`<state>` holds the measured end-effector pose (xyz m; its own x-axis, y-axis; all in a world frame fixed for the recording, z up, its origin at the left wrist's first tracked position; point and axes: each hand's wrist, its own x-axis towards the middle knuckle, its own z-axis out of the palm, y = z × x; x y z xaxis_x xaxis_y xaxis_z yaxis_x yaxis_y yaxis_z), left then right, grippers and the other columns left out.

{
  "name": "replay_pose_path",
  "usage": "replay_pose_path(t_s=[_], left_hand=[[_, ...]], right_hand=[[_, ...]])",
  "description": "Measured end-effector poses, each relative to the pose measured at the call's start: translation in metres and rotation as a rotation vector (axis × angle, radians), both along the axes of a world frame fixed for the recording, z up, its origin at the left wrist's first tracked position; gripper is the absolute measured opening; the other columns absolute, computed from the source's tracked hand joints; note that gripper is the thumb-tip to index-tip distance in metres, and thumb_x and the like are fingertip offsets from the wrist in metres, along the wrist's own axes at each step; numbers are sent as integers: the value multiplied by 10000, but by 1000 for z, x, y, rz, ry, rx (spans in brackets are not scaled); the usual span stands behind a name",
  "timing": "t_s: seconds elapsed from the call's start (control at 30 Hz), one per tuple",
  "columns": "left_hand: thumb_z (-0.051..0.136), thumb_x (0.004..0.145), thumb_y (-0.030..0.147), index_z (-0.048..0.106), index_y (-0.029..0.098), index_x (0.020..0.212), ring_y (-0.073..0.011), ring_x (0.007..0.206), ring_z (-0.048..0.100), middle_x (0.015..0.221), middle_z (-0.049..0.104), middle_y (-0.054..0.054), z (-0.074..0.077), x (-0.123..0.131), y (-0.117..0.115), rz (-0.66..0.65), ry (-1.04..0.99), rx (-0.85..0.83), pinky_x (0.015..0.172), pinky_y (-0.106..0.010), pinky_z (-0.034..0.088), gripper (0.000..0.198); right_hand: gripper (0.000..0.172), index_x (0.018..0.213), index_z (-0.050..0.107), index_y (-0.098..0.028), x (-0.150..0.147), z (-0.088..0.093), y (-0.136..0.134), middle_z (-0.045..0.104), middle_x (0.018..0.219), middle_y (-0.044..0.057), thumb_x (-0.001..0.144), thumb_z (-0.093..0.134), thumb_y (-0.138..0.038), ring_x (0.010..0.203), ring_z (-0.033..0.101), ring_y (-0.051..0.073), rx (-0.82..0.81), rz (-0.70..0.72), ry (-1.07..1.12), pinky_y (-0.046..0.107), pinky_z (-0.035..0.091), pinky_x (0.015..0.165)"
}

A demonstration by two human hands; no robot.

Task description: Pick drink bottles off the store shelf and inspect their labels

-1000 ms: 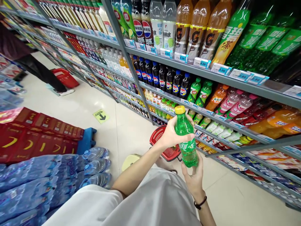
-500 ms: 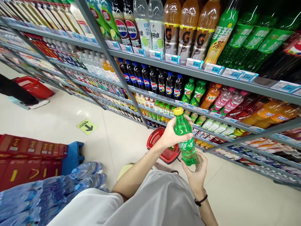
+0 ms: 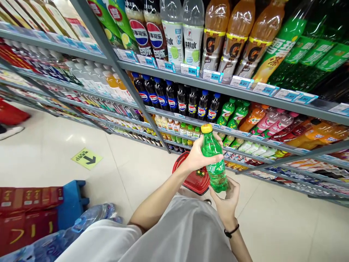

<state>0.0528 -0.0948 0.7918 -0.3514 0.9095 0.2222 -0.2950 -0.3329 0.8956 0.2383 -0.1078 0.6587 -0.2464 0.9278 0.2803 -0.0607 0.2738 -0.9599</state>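
A green soda bottle (image 3: 215, 163) with a yellow cap is held between both hands, its cap tilted up and to the left. My left hand (image 3: 199, 154) wraps the upper part, thumb across the front and fingertips showing behind. Around the base curls my right hand (image 3: 229, 198), gripping it from below; a dark band is on that wrist. Below and behind the bottle, a red shopping basket (image 3: 196, 187) stands on the floor with a few small items inside, partly hidden by my left hand and the bottle.
Shelves (image 3: 174, 71) of drinks run across the front, with cola bottles (image 3: 171, 96) on a middle level. Wrapped water bottles (image 3: 84, 222) and red cartons (image 3: 29, 203) by a blue pallet (image 3: 72, 203) stand at left. A yellow arrow sticker (image 3: 87, 158) marks the floor. A person's shoe (image 3: 11, 132) shows far left.
My view has shifted, bringing the upper shelf bottles larger and the person at left mostly out of frame. Both hands keep the same hold on the bottle.
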Motion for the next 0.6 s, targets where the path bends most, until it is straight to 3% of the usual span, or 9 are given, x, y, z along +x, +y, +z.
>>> replay_pose_path(t_s=[0.2,0.6], left_hand=[[946,703,209,591,167,1150,-178,917,689,1081,628,-56,2,-46,-15,-93,-30,21,847,-317,604,573],[943,685,166,596,167,1145,-181,911,680,1053,635,-54,-1,-114,-40,-202,-18,-31,839,-319,598,576]], right_hand=[[635,1245,577,-176,-44,-2,-21,684,1191,129,735,946,-256,1066,710,238,75,-87,-37,368,617,879],[621,1214,561,-195,-120,2,-71,700,1138,107,731,944,-274,991,729,223,-36,-180,-23,346,628,815]])
